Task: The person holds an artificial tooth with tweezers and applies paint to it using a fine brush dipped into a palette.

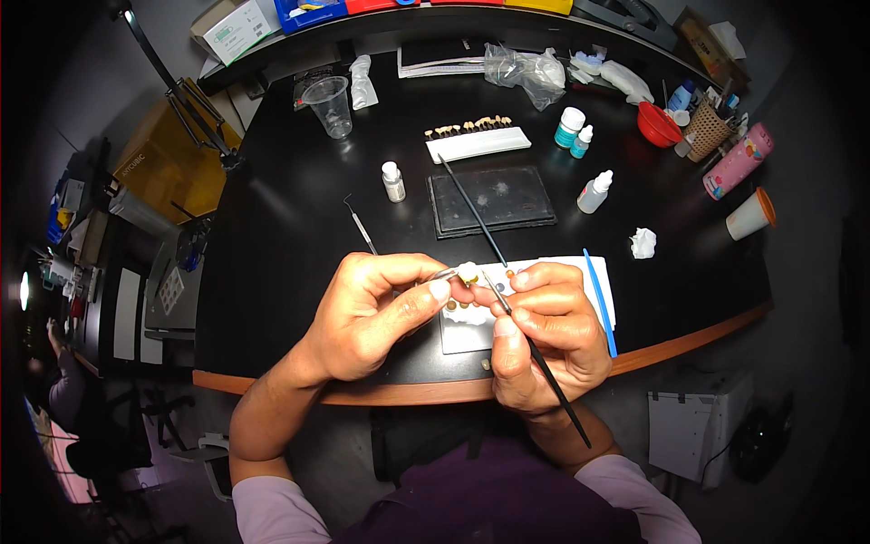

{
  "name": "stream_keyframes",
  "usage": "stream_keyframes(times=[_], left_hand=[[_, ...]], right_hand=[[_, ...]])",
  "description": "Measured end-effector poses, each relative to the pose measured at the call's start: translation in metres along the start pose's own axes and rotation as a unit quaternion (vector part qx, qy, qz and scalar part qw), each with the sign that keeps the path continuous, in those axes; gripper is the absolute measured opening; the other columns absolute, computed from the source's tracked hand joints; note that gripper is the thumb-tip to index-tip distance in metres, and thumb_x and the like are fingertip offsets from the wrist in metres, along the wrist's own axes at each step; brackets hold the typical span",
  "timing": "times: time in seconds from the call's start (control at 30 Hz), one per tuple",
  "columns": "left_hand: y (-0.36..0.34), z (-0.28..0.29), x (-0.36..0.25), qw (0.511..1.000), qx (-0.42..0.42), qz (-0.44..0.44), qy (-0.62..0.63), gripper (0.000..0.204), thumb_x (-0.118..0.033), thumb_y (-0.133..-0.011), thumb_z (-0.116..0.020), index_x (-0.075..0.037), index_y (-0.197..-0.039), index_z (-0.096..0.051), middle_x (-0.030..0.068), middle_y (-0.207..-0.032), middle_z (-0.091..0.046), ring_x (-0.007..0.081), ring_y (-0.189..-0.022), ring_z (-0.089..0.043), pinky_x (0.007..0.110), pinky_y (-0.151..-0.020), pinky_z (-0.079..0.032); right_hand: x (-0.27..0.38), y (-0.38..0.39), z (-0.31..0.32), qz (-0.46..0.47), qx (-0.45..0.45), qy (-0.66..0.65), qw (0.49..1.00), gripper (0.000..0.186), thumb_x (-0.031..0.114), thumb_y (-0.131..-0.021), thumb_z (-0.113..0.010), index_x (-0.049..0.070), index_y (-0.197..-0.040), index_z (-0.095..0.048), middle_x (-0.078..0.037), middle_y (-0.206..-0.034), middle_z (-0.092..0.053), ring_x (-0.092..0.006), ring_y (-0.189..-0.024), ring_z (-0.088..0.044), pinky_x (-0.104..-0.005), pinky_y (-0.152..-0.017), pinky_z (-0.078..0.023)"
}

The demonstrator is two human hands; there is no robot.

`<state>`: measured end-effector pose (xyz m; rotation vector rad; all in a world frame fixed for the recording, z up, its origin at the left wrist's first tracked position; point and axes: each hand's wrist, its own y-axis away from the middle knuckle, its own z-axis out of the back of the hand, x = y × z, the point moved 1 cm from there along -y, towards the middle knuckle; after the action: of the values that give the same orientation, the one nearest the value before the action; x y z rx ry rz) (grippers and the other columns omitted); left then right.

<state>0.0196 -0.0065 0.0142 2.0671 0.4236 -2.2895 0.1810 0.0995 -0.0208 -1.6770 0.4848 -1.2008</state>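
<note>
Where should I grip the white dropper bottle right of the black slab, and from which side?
Probably around the body of the dropper bottle, below its narrow top, coming from its right: it appears upright, and the black slab lies to its left. The right hand holds a thin brush, so would need freeing first.

The fine brush (pixel 551 374) has a black handle; the slim stick (pixel 600 304) is blue, the bowl (pixel 656 127) red, the desktop (pixel 281 272) black with an orange-brown edge, the drinking bottle (pixel 736 165) pink with coloured patches.
</note>
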Motion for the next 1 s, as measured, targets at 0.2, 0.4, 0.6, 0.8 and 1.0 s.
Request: stream_keyframes(times=[0.2,0.4,0.6,0.8,1.0], left_hand=[[-0.0004,-0.0002,-0.0003,1.000,0.000,-0.005,-0.001,0.030,-0.019,-0.104,-0.058,0.007,-0.106,-0.073,-0.0017,-0.058,-0.052,0.0026,-0.051,-0.041,0.022,-0.047,-0.030],[-0.0004,-0.0014,-0.0008,1.000,-0.008,-0.016,0.001,0.030,-0.019,-0.103,-0.058,0.006,-0.104,-0.074,-0.0015,-0.058,-0.053,0.0030,-0.051,-0.042,0.022,-0.047,-0.031],[0.0003,-0.0007,-0.0016,1.000,-0.007,-0.014,-0.001,0.030,-0.019,-0.104,-0.058,0.007,-0.105,-0.073,-0.0016,-0.058,-0.053,0.0029,-0.051,-0.042,0.022,-0.048,-0.031],[0.0000,-0.0004,-0.0021,1.000,-0.004,-0.015,-0.003,0.030,-0.019,-0.104,-0.058,0.007,-0.104,-0.073,-0.0018,-0.059,-0.052,0.0029,-0.051,-0.042,0.022,-0.047,-0.031],[-0.0003,-0.0005,-0.0011,1.000,-0.006,-0.020,0.001,0.029,-0.018,-0.104,-0.058,0.007,-0.105,-0.073,-0.0019,-0.059,-0.052,0.0029,-0.051,-0.041,0.022,-0.047,-0.030]], right_hand=[[0.0045,-0.0028,0.0007,-0.007,0.007,0.002,1.000,0.018,-0.004,-0.080,-0.076,0.003,-0.092,-0.065,-0.010,-0.085,-0.071,-0.0276,-0.091,-0.069,-0.0358,-0.079,-0.057],[0.0061,-0.0037,0.0015,0.002,0.024,0.015,1.000,0.019,-0.004,-0.079,-0.076,0.002,-0.094,-0.066,-0.011,-0.086,-0.071,-0.0280,-0.092,-0.069,-0.0359,-0.079,-0.057],[0.0066,-0.0039,0.0008,0.004,0.032,0.015,0.999,0.020,-0.005,-0.079,-0.076,0.002,-0.094,-0.066,-0.011,-0.086,-0.070,-0.0276,-0.091,-0.069,-0.0358,-0.079,-0.057],[0.0073,-0.0044,0.0009,0.005,0.032,0.014,0.999,0.020,-0.006,-0.078,-0.076,0.002,-0.094,-0.066,-0.011,-0.086,-0.070,-0.0275,-0.092,-0.069,-0.0356,-0.079,-0.057],[0.0079,-0.0055,0.0004,0.008,0.037,0.021,0.999,0.020,-0.006,-0.078,-0.075,0.001,-0.094,-0.066,-0.011,-0.085,-0.069,-0.0276,-0.092,-0.069,-0.0366,-0.079,-0.058]])
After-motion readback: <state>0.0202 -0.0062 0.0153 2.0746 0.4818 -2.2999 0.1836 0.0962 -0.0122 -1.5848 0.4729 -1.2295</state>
